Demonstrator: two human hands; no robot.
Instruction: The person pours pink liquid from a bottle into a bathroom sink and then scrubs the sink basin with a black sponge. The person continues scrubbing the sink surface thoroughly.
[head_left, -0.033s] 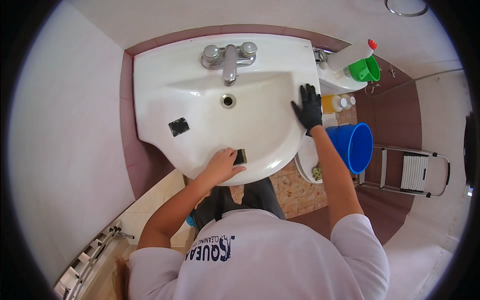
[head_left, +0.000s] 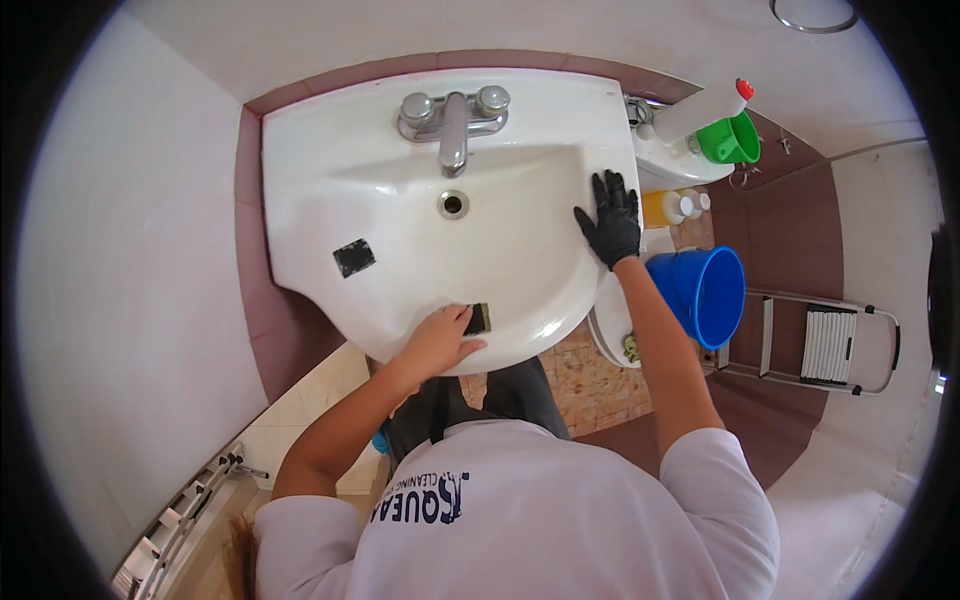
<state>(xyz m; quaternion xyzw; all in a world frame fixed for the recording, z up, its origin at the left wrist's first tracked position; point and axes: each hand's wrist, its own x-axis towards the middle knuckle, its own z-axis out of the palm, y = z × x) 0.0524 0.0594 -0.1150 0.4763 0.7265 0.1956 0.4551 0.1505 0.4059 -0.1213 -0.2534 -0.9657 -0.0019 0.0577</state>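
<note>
In front of me is a white washbasin point(head_left: 420, 240) with a chrome two-knob tap point(head_left: 454, 130) and a round drain point(head_left: 453, 205). On its near rim my bare left hand point(head_left: 438, 340) grips the left side of a small sponge point(head_left: 478, 318), dark on top with a yellowish edge. The fingertips cover part of it. A similar dark rectangular pad point(head_left: 354, 258), flecked with white, lies on the basin's left slope, apart from both hands. My right hand point(head_left: 612, 225), in a black glove, rests flat with fingers spread on the right rim and holds nothing.
Right of the basin stand a white bottle with a red tip point(head_left: 705, 108), a green dipper point(head_left: 733, 138), and yellow bottles point(head_left: 665, 208). A blue bucket point(head_left: 718, 297) stands by the toilet, with a folding step ladder point(head_left: 830, 343) beyond. Walls close in at left.
The view has shifted very slightly, so the basin and hands sit a few pixels differently. Both hands keep their places on the sponge and the rim.
</note>
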